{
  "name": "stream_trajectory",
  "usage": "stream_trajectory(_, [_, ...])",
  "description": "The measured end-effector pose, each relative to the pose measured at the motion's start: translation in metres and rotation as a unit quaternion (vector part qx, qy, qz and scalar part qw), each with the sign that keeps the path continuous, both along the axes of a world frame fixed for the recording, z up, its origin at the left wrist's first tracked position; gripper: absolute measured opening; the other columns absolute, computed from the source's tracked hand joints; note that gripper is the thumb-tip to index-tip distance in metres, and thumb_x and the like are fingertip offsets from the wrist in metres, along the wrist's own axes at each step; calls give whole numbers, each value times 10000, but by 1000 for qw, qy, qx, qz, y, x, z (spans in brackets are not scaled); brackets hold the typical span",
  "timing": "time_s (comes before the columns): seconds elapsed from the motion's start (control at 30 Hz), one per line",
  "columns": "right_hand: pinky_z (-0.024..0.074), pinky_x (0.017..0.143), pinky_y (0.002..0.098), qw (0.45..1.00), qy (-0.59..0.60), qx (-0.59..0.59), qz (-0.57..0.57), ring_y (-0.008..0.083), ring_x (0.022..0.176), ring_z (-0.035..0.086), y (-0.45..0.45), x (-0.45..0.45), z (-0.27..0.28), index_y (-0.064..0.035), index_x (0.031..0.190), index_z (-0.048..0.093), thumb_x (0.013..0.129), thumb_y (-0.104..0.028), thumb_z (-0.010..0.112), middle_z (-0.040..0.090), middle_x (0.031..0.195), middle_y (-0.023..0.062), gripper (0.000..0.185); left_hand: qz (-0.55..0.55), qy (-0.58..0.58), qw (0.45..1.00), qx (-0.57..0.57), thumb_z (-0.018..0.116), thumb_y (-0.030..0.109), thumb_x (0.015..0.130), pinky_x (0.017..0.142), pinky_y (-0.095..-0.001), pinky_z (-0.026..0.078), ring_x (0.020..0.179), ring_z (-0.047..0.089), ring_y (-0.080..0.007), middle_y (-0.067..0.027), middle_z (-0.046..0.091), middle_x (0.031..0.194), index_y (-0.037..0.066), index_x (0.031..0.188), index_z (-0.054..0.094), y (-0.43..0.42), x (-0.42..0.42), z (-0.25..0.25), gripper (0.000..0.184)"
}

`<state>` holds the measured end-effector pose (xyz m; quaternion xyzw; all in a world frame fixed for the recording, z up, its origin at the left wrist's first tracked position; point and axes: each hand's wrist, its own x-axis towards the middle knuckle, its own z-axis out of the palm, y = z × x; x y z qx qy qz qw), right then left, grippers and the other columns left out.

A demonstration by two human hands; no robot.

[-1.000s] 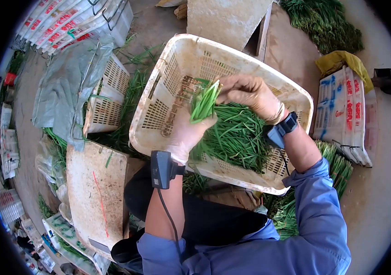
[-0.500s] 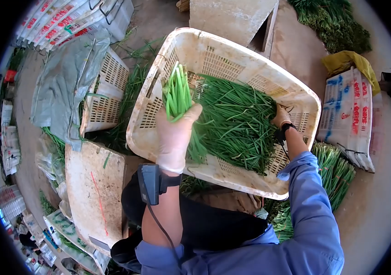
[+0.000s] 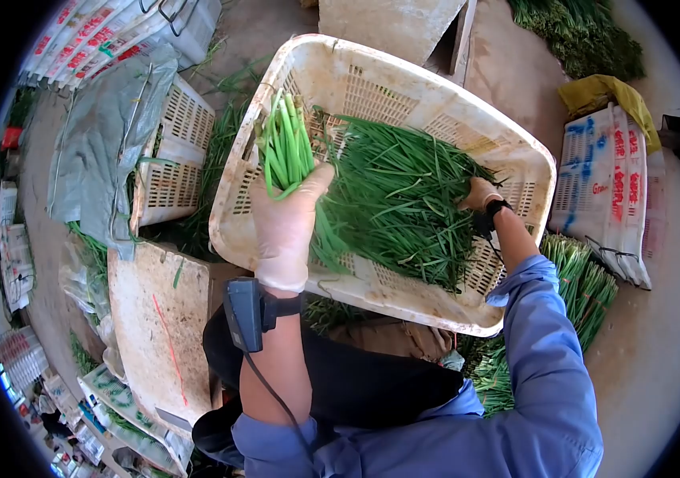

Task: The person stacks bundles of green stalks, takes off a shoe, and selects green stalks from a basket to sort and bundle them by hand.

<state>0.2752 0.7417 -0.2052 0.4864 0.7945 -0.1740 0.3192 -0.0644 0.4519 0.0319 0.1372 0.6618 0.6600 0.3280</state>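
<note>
From here, w/ 12 o'c straight ahead of the worker & the crate as the dial: gloved L hand point(image 3: 288, 223) at abt 8 o'c, fingers wrapped tight round a bunch of green stalks point(image 3: 284, 151), which sticks up twd 12 from the fist, pale ends on top, leaves trailing out below twd 5. R hand point(image 3: 481, 195) is well apart at 3 o'c, touching that end of the loose greens point(image 3: 411, 191); fingertips partly hidden, can't tell if they're pinching any. A sec ago R hand was up at the bunch's pale ends, close by L; half a sec ago it'd already got to the 3 o'c end, & L's grip is unchanged. Slotted white crate point(image 3: 324, 64) holds the greens, heaped mid to 3 o'c. Banded bundles point(image 3: 575, 279) just outside at 4. Farther off: crate point(image 3: 168, 187) at 9, partly under a grey tarp point(image 3: 105, 143); red-lettered white crates point(image 3: 599, 183) at 3 w/ yellow cloth point(image 3: 611, 103) on top; dark-green heap point(image 3: 583, 40) at 2.
</note>
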Motion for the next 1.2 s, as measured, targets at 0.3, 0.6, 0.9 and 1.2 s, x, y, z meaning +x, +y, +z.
stream_trajectory(0.3, [564, 946, 465, 997, 31, 6, -65, 405, 1132, 688, -28, 2, -7, 6, 1265, 570, 643, -342, 932, 716, 1168, 260, 800, 23, 5, 1000, 8, 841, 37, 847, 750, -278, 528, 774, 673, -115, -18, 753, 916, 27, 1015, 753, -2, -2, 1, 189])
stream_trajectory(0.6, [500, 949, 543, 936, 99, 195, 275, 305, 895, 681, -143, -19, 44, -41, 1076, 628, 765, -370, 780, 684, 924, 133, 477, 37, 11, 999, -24, 829, 45, 859, 782, -287, 524, 797, 670, -119, -17, 748, 923, 24, 1004, 742, 0, 3, 9, 170])
stream_trajectory(0.9, [541, 837, 478, 941, 85, 3, 328, 318, 1000, 701, -201, -21, 63, -87, 1143, 653, 733, -293, 803, 705, 1042, 111, 482, 32, -16, 999, 12, 836, 33, 851, 750, -288, 532, 768, 668, -125, -29, 752, 936, 3, 1049, 742, -1, 6, -5, 221])
stream_trajectory(1.2, [587, 885, 392, 945, 302, 10, -126, 280, 939, 753, -99, 10, 80, -47, 1155, 749, 891, -275, 780, 791, 1000, 131, 349, -12, 51, 999, 0, 801, 2, 863, 776, -286, 532, 806, 660, -112, -17, 749, 932, 1, 1053, 739, -5, 1, -12, 200])
